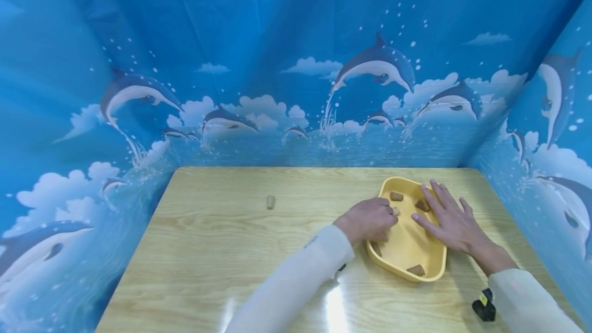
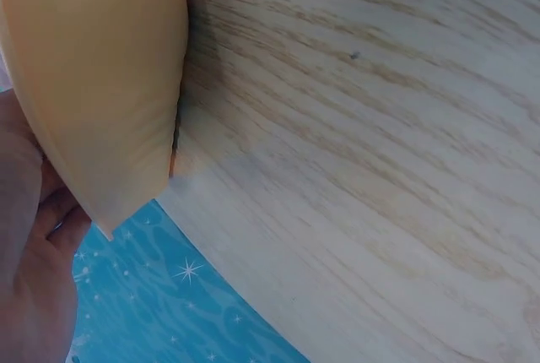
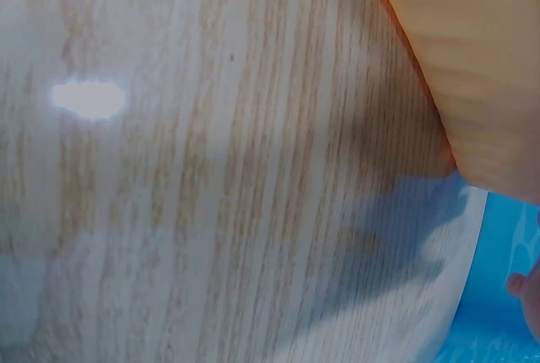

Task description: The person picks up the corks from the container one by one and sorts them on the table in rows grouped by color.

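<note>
Our L hand (image 1: 372,218) pinches a pale piece (image 1: 396,211) in the yellow tray (image 1: 407,235); our R hand (image 1: 455,225), fingers wide, shd steady the rim.

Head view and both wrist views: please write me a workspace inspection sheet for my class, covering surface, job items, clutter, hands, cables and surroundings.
Surface: wood-grain table, with bright glare near its front edge.
Job's things: yellow tray at the table's right side; four brown pieces visible inside; tan piece outside it, to the left.
Clutter: black device beside the right sleeve; how it is supported is unclear.
Grippers: bare hands; left hand pinches a pale piece over the tray; right hand spreads its fingers over the tray's right rim.
Cables: nothing seen.
Surroundings: blue dolphin-print backdrop behind and at both sides.
</note>
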Available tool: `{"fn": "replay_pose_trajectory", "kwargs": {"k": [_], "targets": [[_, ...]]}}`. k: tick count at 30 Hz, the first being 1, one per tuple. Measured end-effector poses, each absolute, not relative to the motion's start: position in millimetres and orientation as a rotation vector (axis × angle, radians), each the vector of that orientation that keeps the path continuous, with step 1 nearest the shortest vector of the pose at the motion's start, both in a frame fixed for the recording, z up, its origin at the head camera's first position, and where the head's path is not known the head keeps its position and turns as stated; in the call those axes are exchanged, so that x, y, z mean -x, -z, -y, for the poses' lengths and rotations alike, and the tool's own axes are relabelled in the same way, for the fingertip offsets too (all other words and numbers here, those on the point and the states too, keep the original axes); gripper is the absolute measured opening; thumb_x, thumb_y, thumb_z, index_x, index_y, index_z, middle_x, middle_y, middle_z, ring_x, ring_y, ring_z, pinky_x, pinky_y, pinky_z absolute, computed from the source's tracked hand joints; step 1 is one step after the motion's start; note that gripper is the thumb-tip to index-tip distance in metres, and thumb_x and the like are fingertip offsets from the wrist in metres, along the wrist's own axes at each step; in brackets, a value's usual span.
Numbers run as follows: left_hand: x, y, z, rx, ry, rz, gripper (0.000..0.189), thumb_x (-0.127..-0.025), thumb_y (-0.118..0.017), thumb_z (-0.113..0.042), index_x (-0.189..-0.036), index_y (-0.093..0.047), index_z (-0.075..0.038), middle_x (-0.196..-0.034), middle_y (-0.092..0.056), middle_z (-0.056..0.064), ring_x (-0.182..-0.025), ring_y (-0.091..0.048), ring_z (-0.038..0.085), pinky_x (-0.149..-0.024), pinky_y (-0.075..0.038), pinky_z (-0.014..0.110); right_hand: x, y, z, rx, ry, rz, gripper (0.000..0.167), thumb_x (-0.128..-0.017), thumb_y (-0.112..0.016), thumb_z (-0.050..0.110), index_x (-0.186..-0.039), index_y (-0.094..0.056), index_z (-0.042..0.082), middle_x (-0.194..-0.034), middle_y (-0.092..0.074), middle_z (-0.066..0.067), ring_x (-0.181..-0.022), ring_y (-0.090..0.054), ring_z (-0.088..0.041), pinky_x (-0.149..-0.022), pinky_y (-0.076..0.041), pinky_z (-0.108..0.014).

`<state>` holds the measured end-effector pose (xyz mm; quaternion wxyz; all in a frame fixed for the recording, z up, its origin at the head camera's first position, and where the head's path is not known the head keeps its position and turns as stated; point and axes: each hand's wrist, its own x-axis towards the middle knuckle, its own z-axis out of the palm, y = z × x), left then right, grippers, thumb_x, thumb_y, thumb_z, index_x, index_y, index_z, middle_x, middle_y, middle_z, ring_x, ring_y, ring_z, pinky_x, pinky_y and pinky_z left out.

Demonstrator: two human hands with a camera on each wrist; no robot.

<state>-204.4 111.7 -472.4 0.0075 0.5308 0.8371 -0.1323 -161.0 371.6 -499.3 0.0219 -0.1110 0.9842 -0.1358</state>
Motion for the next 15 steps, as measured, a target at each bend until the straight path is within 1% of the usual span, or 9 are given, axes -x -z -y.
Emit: {"fn": "replay_pose_trajectory", "kwargs": {"k": [3,7,11,15], "targets": [[205.7,474.8,-113.1,-1.657,0.431,-2.625,0.033,-0.104,-0.071,-0.053,-0.127,-0.075,-0.03,-0.123,-0.076,-0.018,-0.119,-0.061,0.007,-0.114,-0.046,0.02,161.1,499.8,-371.7,0.345,0.422,-3.049,0.091,-0.111,-0.05,0.058,-0.176,-0.007,0.01,-0.182,0.001,-0.024,-0.166,-0.006,-0.054,-0.121,-0.009,-0.089],[206.9,476.1,-113.7,-1.676,0.417,-2.636,0.028,-0.103,-0.073,-0.049,-0.125,-0.076,-0.031,-0.12,-0.076,-0.019,-0.117,-0.061,0.008,-0.114,-0.045,0.021,161.2,499.5,-371.7,0.346,0.428,-3.05,0.09,-0.111,-0.05,0.057,-0.176,-0.007,0.01,-0.183,0.004,-0.022,-0.167,-0.005,-0.053,-0.121,-0.009,-0.089],[207.5,475.5,-114.0,-1.682,0.402,-2.642,0.023,-0.103,-0.074,-0.04,-0.125,-0.076,-0.031,-0.118,-0.075,-0.019,-0.116,-0.06,0.008,-0.116,-0.044,0.022,161.2,499.2,-371.9,0.342,0.428,-3.047,0.091,-0.111,-0.049,0.057,-0.176,-0.006,0.011,-0.183,0.006,-0.021,-0.167,-0.005,-0.053,-0.121,-0.008,-0.089],[207.4,473.8,-114.7,-1.643,0.418,-2.651,0.022,-0.105,-0.072,-0.032,-0.126,-0.076,-0.032,-0.121,-0.074,-0.019,-0.118,-0.06,0.009,-0.121,-0.04,0.023,161.2,499.1,-372.0,0.34,0.426,-3.046,0.091,-0.111,-0.05,0.057,-0.176,-0.006,0.011,-0.183,0.005,-0.022,-0.167,-0.005,-0.054,-0.121,-0.008,-0.089]]}}
